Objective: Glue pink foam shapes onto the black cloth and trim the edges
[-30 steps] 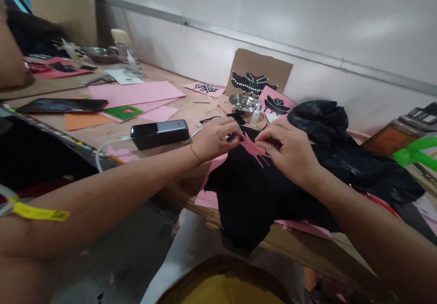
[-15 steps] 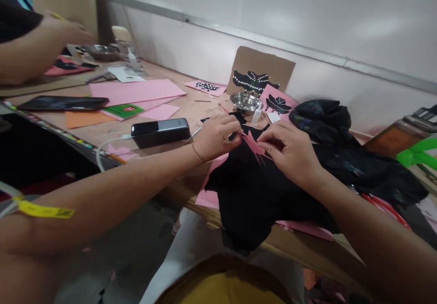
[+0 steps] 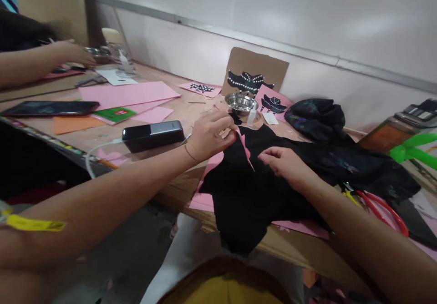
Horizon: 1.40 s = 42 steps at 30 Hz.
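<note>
My left hand point(image 3: 213, 135) is closed in a pinch on a narrow pink paper cutout point(image 3: 244, 147) with a jagged edge. The cutout hangs down over a black cloth point(image 3: 242, 195), its lower tip pointing toward my right hand. My right hand point(image 3: 287, 163) is apart from the paper, thumb and fingers drawn together, with nothing visible between the tips. It hovers just above the black cloth, which drapes over the table's front edge. Pink paper sheets point(image 3: 300, 228) stick out from under the cloth.
Behind my hands stand a metal bowl point(image 3: 241, 103), a small white glue bottle point(image 3: 251, 115) and black cutouts with white beads point(image 3: 251, 82). A power bank point(image 3: 153, 135) and phone point(image 3: 51, 108) lie left. Red-handled scissors point(image 3: 384, 213) lie right. Another person's hand point(image 3: 73, 53) works far left.
My right hand has let go of the pink paper cutout and drawn slightly down and away. The cutout now hangs from my left hand, turned more edge-on. The view has shifted a little.
</note>
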### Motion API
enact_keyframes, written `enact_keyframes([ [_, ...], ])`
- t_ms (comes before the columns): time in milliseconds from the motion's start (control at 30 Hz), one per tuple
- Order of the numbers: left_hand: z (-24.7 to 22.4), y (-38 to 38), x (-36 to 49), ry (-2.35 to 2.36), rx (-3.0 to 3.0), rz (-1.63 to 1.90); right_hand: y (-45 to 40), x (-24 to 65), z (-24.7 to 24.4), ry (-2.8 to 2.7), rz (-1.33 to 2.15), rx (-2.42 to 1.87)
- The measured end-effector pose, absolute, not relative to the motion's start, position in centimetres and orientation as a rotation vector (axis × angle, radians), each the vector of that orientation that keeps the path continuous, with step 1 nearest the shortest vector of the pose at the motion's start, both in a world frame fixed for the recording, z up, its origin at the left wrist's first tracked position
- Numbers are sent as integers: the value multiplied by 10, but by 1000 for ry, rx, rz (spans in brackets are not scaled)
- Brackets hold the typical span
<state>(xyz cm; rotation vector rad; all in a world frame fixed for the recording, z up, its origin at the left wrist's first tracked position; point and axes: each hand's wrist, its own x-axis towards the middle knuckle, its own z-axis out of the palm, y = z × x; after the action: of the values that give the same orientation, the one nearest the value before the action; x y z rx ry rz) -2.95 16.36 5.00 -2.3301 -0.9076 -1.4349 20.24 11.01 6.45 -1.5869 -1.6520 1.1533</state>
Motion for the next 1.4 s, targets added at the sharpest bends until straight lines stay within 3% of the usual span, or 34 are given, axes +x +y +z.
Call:
enact_keyframes([
  [133,54,163,-28,-891,-2297,-1466,108,193,60,-1426,1577,-1534],
  [233,56,162,-28,-876,-2277,-1483,108,187,59,-1336,1671,-1479],
  [1033,57,153,-30,-795,-2221,-1498,105,158,64,-1188,1949,-1382],
  [1400,57,151,-32,-733,-2239,-1471,108,156,61,-1099,1715,-1264],
])
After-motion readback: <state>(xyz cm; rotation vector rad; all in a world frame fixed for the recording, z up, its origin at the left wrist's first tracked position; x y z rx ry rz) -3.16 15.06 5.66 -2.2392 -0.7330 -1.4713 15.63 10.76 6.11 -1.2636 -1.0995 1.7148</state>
